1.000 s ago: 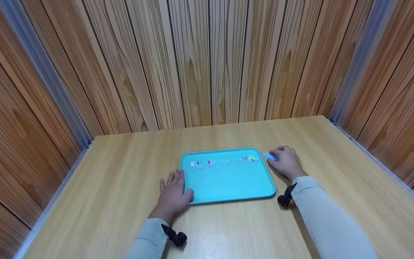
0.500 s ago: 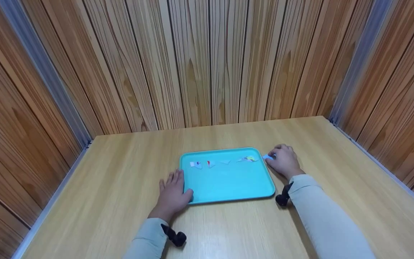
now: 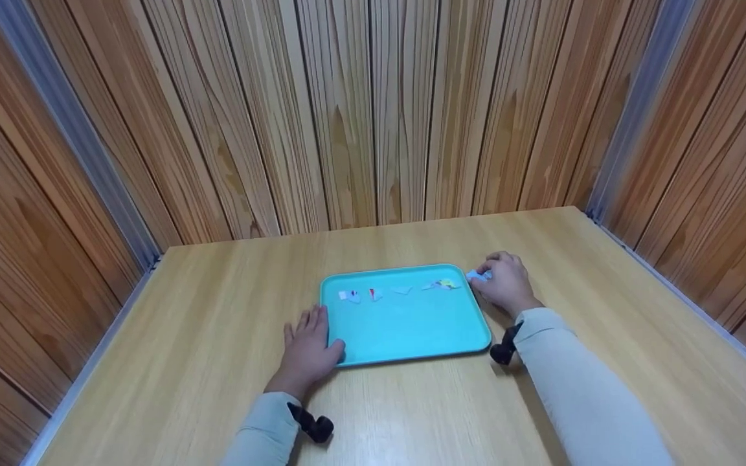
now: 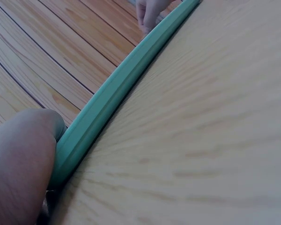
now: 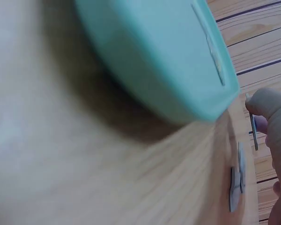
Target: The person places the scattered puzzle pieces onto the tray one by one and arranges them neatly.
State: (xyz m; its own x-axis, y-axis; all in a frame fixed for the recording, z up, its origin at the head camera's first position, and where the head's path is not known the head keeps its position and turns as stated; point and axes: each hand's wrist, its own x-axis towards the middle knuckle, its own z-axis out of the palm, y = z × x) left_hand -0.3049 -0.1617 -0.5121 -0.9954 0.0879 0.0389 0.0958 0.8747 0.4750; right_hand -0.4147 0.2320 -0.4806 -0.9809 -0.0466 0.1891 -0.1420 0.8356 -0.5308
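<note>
My left hand (image 3: 308,353) lies with its fingers straight along the left edge of a turquoise tray (image 3: 405,330), thumb over the near corner. In the left wrist view, the thumb (image 4: 28,150) touches the tray's side wall (image 4: 107,96). Just beyond the tray's right rim, my right hand (image 3: 508,281) pinches a thin flat light-blue piece (image 3: 476,275). The right wrist view shows this piece (image 5: 252,124) edge-on at the thumb tip, apart from the tabletop. Several small pale pieces with coloured marks, one a red-marked piece (image 3: 375,295), lie in a row on the tray's far half.
Two more thin pieces (image 5: 234,188) lie on the wooden table (image 3: 237,310) below the right hand, hidden by it in the head view. Wood-plank walls (image 3: 373,116) stand behind the table and on both sides. A black wrist camera (image 3: 504,349) sits at the right cuff.
The right hand has moved slightly up and left, bringing the light-blue piece closer to the tray's right rim. The left hand stays on the tray. The head view has shifted a little.
</note>
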